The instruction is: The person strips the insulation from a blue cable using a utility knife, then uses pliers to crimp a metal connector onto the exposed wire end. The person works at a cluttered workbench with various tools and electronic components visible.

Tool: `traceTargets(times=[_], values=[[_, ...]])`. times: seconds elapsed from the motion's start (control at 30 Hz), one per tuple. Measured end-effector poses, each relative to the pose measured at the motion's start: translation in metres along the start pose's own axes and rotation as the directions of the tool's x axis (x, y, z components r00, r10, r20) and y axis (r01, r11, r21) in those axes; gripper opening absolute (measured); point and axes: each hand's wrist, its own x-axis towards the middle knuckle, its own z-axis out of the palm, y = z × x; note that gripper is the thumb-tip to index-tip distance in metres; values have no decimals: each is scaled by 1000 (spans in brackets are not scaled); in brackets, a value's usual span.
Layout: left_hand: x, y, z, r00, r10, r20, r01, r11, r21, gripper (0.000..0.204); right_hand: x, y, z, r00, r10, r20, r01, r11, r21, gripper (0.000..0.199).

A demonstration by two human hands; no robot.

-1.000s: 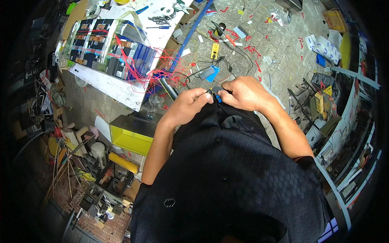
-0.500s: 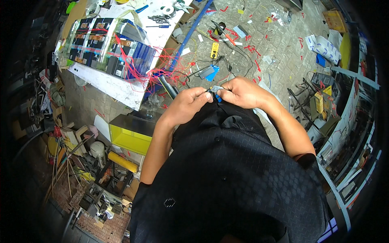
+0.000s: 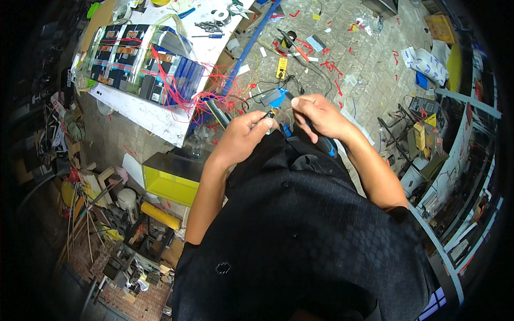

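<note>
My left hand [image 3: 245, 138] is closed, with thumb and forefinger pinching a small dark piece with a yellowish end [image 3: 272, 113]; its kind is too small to tell. To its right, my right hand [image 3: 323, 119] grips a slim black tool with a blue end [image 3: 332, 152]. The tool's dark front end points up past the fingers, and its middle is hidden by the palm. A small gap separates the two hands. Below them, a bright blue bit [image 3: 287, 130] shows against my black clothing.
On the white table [image 3: 150, 122] at the left lies a pack of dark and blue blocks [image 3: 124, 67] with a tangle of red wires [image 3: 206, 101]. A yellow power strip [image 3: 281, 68], cables and scraps lie on the floor. A yellow-green box [image 3: 170, 185] stands left of me.
My hands have come apart from their shared pinch. The right hand has moved slightly right and up, and the black tool with a blue end now shows in it.
</note>
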Motion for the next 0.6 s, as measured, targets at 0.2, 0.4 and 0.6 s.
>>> traceTargets(times=[0.2,0.4,0.6], values=[[-2,-1,-4,999,-36,16,37,998,-41,27,-12,-20,14,980,-187,-73,58,611,-789,41],[-3,-4,-5,998,-43,38,45,997,-59,27,-9,-20,23,974,-212,-81,16,420,-907,42],[-4,-2,-7,1000,-27,15,27,1000,-16,26,-8,-30,24,979,-201,-42,16,279,-960,39]])
